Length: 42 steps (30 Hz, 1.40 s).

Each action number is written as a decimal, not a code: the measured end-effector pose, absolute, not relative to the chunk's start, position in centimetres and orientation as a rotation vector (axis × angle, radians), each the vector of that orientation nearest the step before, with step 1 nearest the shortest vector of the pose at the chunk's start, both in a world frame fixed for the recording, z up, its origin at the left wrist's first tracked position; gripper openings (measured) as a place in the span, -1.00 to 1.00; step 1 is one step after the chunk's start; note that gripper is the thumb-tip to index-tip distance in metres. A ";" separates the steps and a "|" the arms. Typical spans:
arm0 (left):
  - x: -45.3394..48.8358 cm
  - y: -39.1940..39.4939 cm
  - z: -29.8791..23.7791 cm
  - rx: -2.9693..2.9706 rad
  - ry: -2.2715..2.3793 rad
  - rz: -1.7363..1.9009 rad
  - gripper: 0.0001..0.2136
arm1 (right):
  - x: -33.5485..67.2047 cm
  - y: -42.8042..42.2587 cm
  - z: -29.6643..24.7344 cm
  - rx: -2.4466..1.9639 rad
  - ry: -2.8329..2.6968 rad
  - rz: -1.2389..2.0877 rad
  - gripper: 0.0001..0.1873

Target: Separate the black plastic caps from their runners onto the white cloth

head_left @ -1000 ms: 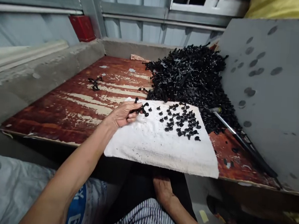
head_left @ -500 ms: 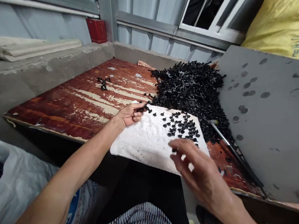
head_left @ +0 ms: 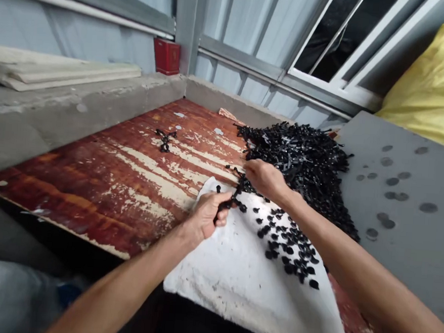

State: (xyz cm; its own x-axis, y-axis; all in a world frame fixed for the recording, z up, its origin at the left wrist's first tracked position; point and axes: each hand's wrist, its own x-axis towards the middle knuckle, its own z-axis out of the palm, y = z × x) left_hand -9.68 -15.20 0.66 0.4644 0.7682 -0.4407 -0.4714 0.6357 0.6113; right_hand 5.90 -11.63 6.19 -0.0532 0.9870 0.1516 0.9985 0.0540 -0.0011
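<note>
Working over the white pad (head_left: 244,290), the left hand (head_left: 205,217) clamps the black strip (head_left: 235,194) beside the loose caps (head_left: 288,247); hold it low. The right hand (head_left: 264,177) curls at the strip's far end, grip unclear. Pull short and steady, clear of the black heap (head_left: 306,157) behind.
</note>
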 end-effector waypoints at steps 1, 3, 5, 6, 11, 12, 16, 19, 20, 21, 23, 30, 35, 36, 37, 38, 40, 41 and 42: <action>-9.7 -15.2 0.6 0.433 0.765 0.804 -0.75 | 5.4 -9.5 5.7 -2.094 -2.251 -0.156 -0.79; -9.7 -15.1 0.4 0.419 0.766 0.816 -0.76 | 4.5 -6.1 4.4 -2.109 -2.339 -0.148 -0.74; -9.7 -15.0 0.3 0.409 0.764 0.807 -0.78 | 3.8 -3.8 2.9 -2.112 -2.401 -0.112 -0.70; -9.7 -14.9 0.3 0.407 0.767 0.800 -0.79 | 3.6 -3.0 2.2 -2.104 -2.422 -0.082 -0.70; -9.7 -14.9 0.4 0.435 0.808 0.791 -0.79 | 4.0 -3.0 1.9 -1.961 -2.380 0.043 -0.75; -9.7 -14.9 0.5 0.448 0.810 0.805 -0.77 | 4.4 -3.9 2.5 -1.921 -2.345 0.044 -0.78; -9.8 -14.8 0.7 0.471 0.843 0.867 -0.75 | 6.1 -10.4 4.5 -1.744 -2.252 0.085 -0.84; -9.8 -14.7 0.8 0.495 0.849 0.883 -0.79 | 7.1 -16.7 4.0 -1.638 -2.253 0.146 -0.74; -9.8 -14.7 0.8 0.514 0.836 0.894 -0.79 | 7.1 -18.6 3.5 -1.601 -2.271 0.165 -0.71; -9.8 -14.7 0.8 0.532 0.820 0.908 -0.79 | 7.1 -20.4 3.0 -1.563 -2.297 0.187 -0.69; -9.8 -14.6 0.7 0.564 0.785 0.930 -0.81 | 6.5 -23.2 1.7 -1.502 -2.341 0.210 -0.62; -9.4 -15.1 1.4 0.645 0.845 0.946 -0.82 | 4.5 -26.3 -0.7 -1.436 -2.334 0.072 -0.66; -9.4 -15.1 1.2 0.709 0.858 0.958 -0.85 | 5.9 -26.5 -1.1 -1.531 -2.230 -0.059 -0.75; -9.4 -15.0 1.1 0.717 0.855 0.957 -0.86 | 6.4 -26.6 -1.0 -1.550 -2.215 -0.076 -0.75; -9.4 -15.0 1.0 0.724 0.853 0.956 -0.86 | 6.9 -26.6 -0.9 -1.569 -2.204 -0.093 -0.75; -9.4 -15.0 0.9 0.732 0.849 0.954 -0.87 | 7.3 -26.6 -0.8 -1.587 -2.196 -0.109 -0.74; -9.4 -15.0 0.7 0.747 0.840 0.946 -0.88 | 8.1 -26.6 -0.6 -1.611 -2.206 -0.130 -0.75; -9.4 -14.9 0.6 0.752 0.835 0.944 -0.87 | 8.3 -26.5 -0.5 -1.612 -2.224 -0.132 -0.75; -9.4 -14.9 0.6 0.757 0.830 0.943 -0.87 | 8.5 -26.4 -0.4 -1.609 -2.243 -0.128 -0.75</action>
State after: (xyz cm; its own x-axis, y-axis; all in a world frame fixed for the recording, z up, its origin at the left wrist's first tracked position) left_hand -9.41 -14.94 0.57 0.3427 0.9012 -0.2653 -0.3779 0.3908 0.8394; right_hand 8.53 -26.44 -0.40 -0.2752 0.8946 0.3521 0.9289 0.3419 -0.1426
